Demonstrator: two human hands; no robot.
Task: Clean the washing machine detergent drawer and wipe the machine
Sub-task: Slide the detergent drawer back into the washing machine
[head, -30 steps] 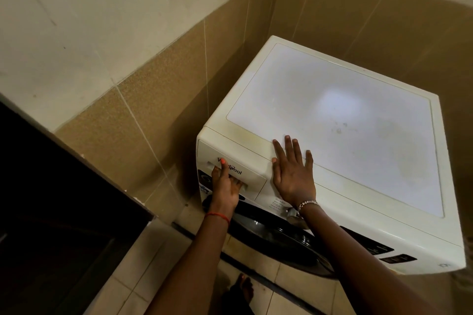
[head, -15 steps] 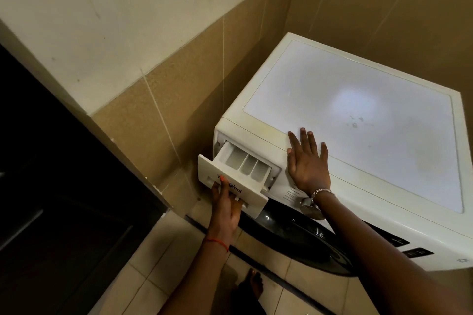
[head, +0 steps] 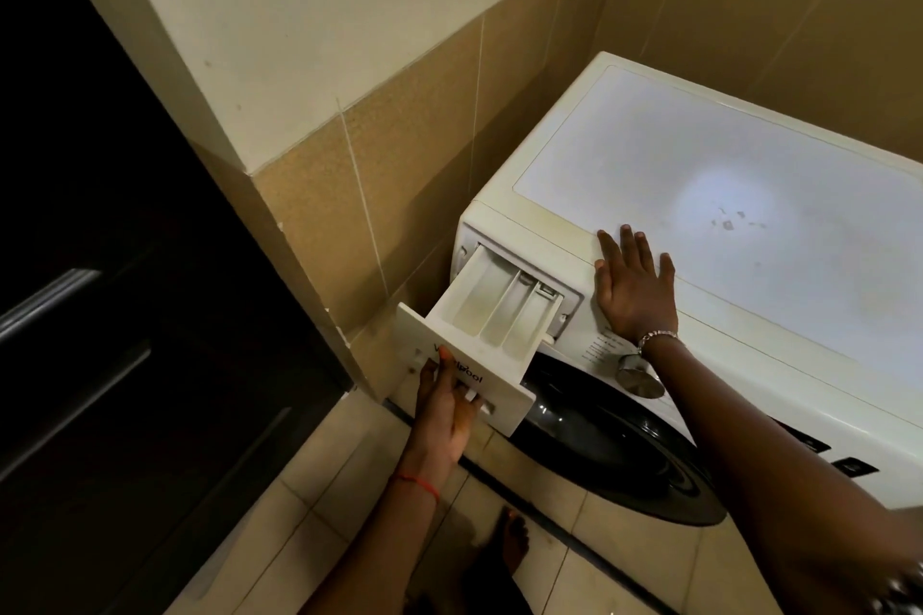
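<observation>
Washing machine (head: pixel 549 215) was off-white w/ yellowed front edge & pale grey top. Drawer (head: pixel 499 300) white, dark lettering on front. Round door (head: pixel 614 454) black, knob (head: pixel 638 377) silver. Wall tiles (head: pixel 414 155) tan, speckled; floor tiles (head: pixel 319 514) beige. Red thread (head: pixel 417 482) & silver bracelet (head: pixel 657 336) on wrists.

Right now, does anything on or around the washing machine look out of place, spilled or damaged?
Nothing spilled or broken. A few small dark specks mar the top of the washing machine, and its front edge is yellowed. The detergent drawer sticks out, gripped by the left hand.
</observation>
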